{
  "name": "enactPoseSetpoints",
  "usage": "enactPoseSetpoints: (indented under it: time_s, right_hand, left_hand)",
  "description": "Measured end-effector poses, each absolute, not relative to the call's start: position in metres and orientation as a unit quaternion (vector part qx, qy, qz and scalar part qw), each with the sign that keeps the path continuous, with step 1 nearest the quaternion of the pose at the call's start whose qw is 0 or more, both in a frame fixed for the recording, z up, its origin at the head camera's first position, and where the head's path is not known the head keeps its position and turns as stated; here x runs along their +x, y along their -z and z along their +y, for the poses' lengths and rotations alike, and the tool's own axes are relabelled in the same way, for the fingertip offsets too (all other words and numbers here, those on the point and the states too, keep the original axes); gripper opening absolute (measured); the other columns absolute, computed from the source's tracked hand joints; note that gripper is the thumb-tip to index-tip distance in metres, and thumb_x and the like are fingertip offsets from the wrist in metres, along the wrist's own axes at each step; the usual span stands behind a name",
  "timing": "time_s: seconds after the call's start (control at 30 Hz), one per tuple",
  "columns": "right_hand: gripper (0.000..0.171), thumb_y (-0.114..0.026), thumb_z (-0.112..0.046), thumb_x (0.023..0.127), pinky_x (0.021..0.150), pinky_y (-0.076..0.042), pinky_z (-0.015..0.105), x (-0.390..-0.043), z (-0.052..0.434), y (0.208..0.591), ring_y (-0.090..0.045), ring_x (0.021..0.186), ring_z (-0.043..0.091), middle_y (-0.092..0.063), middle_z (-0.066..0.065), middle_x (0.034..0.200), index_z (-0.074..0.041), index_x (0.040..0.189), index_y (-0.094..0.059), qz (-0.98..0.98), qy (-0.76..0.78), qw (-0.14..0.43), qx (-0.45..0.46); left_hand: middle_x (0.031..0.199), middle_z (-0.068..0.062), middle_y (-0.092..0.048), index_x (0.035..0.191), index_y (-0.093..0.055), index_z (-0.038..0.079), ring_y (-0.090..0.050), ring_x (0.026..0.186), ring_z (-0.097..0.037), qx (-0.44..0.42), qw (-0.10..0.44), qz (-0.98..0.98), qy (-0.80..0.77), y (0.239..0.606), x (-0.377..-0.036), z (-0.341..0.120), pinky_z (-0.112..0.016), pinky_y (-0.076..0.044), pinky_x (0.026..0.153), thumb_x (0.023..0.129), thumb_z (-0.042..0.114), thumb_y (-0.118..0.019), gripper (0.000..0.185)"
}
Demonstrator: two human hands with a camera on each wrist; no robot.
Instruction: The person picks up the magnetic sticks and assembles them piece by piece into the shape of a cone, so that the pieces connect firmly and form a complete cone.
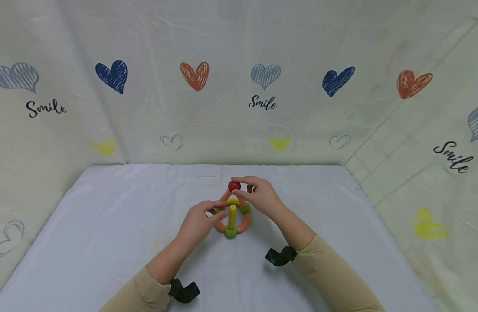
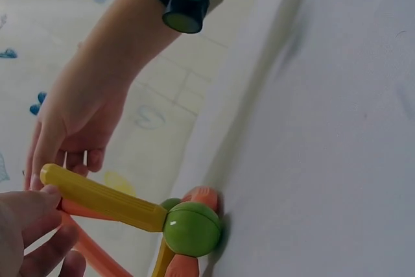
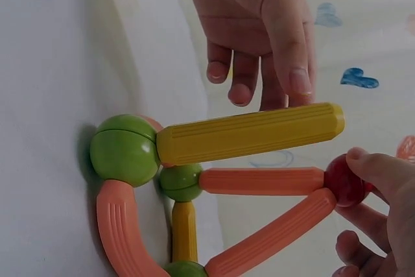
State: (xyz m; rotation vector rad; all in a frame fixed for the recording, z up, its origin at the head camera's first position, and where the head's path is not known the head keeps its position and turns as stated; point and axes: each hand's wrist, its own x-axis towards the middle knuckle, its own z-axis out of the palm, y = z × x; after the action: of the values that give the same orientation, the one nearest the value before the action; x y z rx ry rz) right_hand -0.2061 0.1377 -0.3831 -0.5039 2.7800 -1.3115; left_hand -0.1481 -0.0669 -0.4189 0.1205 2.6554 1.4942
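Observation:
A ball-and-stick toy stands on the white cloth. Its ring joins orange curved sticks (image 1: 244, 222), a yellow stick (image 3: 184, 231) and green balls (image 1: 230, 232). Two straight orange sticks (image 3: 262, 181) lean together up to a red ball (image 1: 234, 186), which my right hand (image 1: 264, 197) pinches between thumb and finger. From the front green ball, a yellow stick (image 1: 232, 216) stands up with its top end free. My left hand (image 1: 198, 222) is close to this yellow stick, its fingers loosely extended. Whether its fingertips touch a stick is partly hidden.
White cloth (image 1: 106, 242) covers the table. Behind it hangs a pale curtain (image 1: 223, 121) printed with hearts and "Smile". Each wrist carries a black camera mount (image 1: 184, 291) that hangs low over the table.

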Motion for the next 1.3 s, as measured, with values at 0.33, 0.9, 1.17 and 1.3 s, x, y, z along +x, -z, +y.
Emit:
enactPoseSetpoints:
  time_s: [0.33, 0.9, 1.17, 1.3]
  right_hand:
    - [0.038, -0.073, -0.038, 0.09, 0.051, -0.037, 0.027, -0.208, 0.14, 0.387, -0.05, 0.079, 0.023, -0.064, -0.008, 0.102, -0.03, 0.127, -0.07, 0.885, 0.431, 0.015, -0.174]
    - [0.04, -0.072, -0.038, 0.09, 0.053, -0.039, 0.025, -0.198, 0.145, 0.393, -0.051, 0.082, 0.022, -0.066, -0.01, 0.105, -0.028, 0.129, -0.069, 0.871, 0.454, 0.026, -0.183]
    - [0.035, -0.072, -0.031, 0.092, 0.056, -0.042, 0.026, -0.191, 0.146, 0.396, -0.052, 0.081, 0.02, -0.067, -0.011, 0.11, -0.026, 0.127, -0.07, 0.866, 0.455, 0.007, -0.207]
    - [0.035, -0.072, -0.031, 0.092, 0.056, -0.043, 0.026, -0.19, 0.147, 0.398, -0.052, 0.081, 0.019, -0.066, -0.012, 0.11, -0.026, 0.127, -0.07, 0.865, 0.453, 0.003, -0.215]
  left_hand:
    - [0.095, 0.005, -0.065, 0.116, -0.074, 0.02, -0.058, 0.088, -0.016, 0.065, 0.074, 0.86, -0.501, 0.434, -0.152, -0.061, -0.032, -0.05, 0.068, 0.088, 0.036, -0.075, 0.032]
    - [0.09, 0.002, -0.063, 0.112, -0.075, 0.016, -0.056, 0.075, -0.018, 0.068, 0.081, 0.864, -0.492, 0.447, -0.165, -0.054, -0.031, -0.05, 0.061, 0.089, 0.038, -0.074, 0.031]
    - [0.089, 0.004, -0.064, 0.11, -0.075, 0.016, -0.055, 0.076, -0.017, 0.082, 0.065, 0.863, -0.493, 0.45, -0.164, -0.054, -0.03, -0.05, 0.059, 0.089, 0.038, -0.075, 0.031]
    - [0.089, 0.004, -0.064, 0.111, -0.074, 0.016, -0.056, 0.077, -0.017, 0.075, 0.068, 0.868, -0.487, 0.448, -0.163, -0.053, -0.029, -0.05, 0.06, 0.088, 0.038, -0.075, 0.032]
